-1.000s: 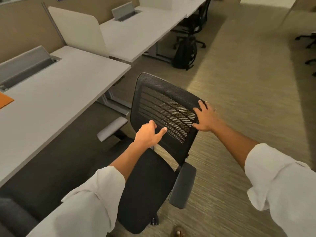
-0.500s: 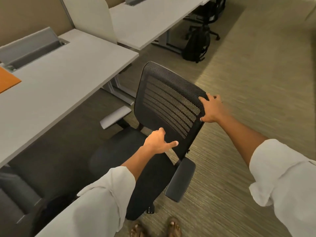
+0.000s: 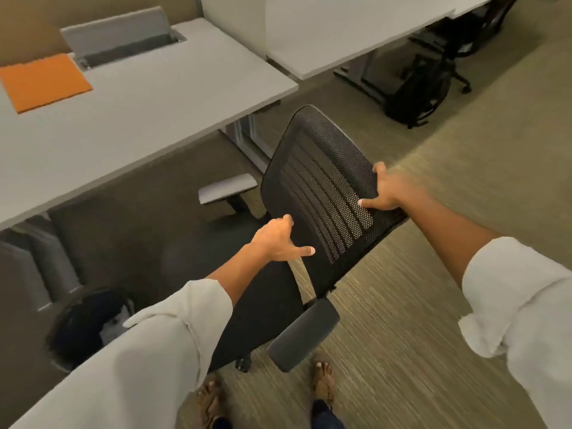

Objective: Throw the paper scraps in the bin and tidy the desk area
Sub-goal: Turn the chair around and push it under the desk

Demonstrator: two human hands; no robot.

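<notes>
A black mesh-backed office chair stands at the centre, beside the grey desk. My left hand grips the backrest's lower left edge. My right hand grips its upper right edge. The chair's grey armrests stick out on both sides. A dark round bin with something pale inside sits on the floor under the desk, at lower left, partly hidden by my left sleeve. No paper scraps show on the desk.
An orange folder lies on the desk at far left, beside a raised grey cable flap. A second desk stands behind. A black backpack and another chair are at upper right. Carpet stretches to the right.
The chair has rolled left toward the desk with both hands on its backrest. My view has tilted down and left, bringing the orange folder, the bin and my feet into sight.
</notes>
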